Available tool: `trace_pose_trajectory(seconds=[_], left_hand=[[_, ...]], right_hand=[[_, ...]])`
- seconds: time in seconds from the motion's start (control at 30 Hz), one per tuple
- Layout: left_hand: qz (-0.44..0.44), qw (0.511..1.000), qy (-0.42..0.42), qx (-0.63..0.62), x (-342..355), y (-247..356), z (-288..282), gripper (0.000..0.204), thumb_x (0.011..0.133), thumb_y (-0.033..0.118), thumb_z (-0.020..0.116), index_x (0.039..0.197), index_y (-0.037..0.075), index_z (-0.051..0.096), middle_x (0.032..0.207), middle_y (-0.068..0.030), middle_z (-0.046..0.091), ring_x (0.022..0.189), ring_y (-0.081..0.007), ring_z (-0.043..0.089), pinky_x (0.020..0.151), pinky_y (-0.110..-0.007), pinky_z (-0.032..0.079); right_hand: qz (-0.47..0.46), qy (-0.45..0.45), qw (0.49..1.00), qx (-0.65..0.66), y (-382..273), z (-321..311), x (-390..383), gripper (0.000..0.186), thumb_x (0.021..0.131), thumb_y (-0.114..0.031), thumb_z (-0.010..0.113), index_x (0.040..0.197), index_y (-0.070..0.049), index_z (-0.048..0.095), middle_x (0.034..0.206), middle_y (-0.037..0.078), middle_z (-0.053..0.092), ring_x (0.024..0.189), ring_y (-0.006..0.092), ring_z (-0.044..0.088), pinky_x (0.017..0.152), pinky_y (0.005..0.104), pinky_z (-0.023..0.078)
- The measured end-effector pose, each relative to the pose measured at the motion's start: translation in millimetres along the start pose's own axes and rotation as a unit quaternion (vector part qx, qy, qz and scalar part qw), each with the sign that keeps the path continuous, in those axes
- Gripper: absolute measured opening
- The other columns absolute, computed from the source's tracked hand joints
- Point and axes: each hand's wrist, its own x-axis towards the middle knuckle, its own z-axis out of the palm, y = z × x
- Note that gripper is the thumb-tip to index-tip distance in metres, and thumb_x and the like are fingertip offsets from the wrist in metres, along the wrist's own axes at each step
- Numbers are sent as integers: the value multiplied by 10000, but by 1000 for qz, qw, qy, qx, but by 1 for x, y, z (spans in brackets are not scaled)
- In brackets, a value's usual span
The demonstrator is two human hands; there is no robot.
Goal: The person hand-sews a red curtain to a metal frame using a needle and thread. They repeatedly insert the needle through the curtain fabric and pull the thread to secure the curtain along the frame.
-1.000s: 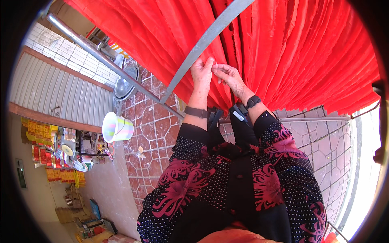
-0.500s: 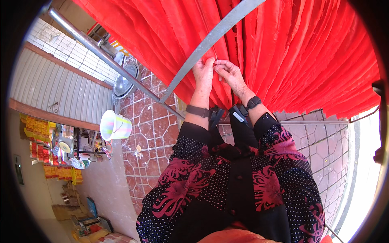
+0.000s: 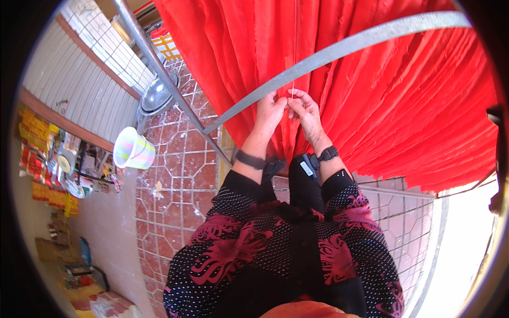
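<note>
A thin pale string [image 3: 293, 87] runs down in front of pleated red cloth [image 3: 366, 95], which hangs in many folds with frayed edges. My right hand [image 3: 307, 112] pinches the string between thumb and forefinger. Pressed close beside it, my left hand [image 3: 271, 112] is closed at the fingertips on the string too, though the exact grip is partly hidden. Both hands are just below a curved grey metal bar [image 3: 318, 57], close against the cloth. Dark bands [image 3: 249, 160] circle both wrists.
The curved bar joins a straight metal pole [image 3: 159, 66] at the left. A pale striped bucket [image 3: 133, 149] and metal basins [image 3: 157, 97] stand farther left, before a shutter [image 3: 79, 79]. Goods hang on the left wall. Reddish patterned tiles [image 3: 175, 206] cover the floor.
My view has shifted, so the bar now spans farther right and the bucket appears farther left. Both hands are still together at the string, slightly lower in the picture.
</note>
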Motion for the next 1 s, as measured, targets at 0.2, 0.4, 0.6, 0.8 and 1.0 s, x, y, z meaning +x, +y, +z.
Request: trace_pose_trajectory(seconds=[0.2,0.4,0.6,0.8,1.0], left_hand=[[38,926,-118,356,-23,65,-26,202,920,89,603,1063,-37,672,850,-45,669,785,-135,633,728,-286,521],[78,986,-36,145,-1,121,-18,148,930,105,630,970,-23,691,772,-20,653,695,-64,590,641,-221,492],[160,957,42,240,36,117,-5,252,816,205,746,961,2,710,746,-120,695,696,-192,677,637,-299,528],[102,958,89,254,56,101,-2,277,821,217,743,895,-42,678,707,-116,646,677,-221,668,627,-336,523],[-7,999,20,-41,55,92,-15,239,908,195,684,880,-39,649,782,9,619,668,-78,561,606,-271,482]], right_hand=[[-3,2,999,-33,-12,-4,8,171,942,-175,621,1081,-85,664,807,-32,655,628,44,541,572,190,387],[-8,-26,999,-46,-19,2,13,261,927,-145,638,1175,-66,621,849,30,705,602,47,530,559,190,380],[6,-42,996,-81,-25,6,14,259,931,-117,629,1179,-44,604,877,46,708,606,60,535,556,196,391],[-35,-40,992,-111,-36,13,16,201,959,-151,588,1135,-62,623,936,70,718,610,67,542,571,210,403],[-31,-60,994,-89,-42,15,22,164,940,-118,610,1085,-42,629,922,59,715,626,66,538,590,213,408]])
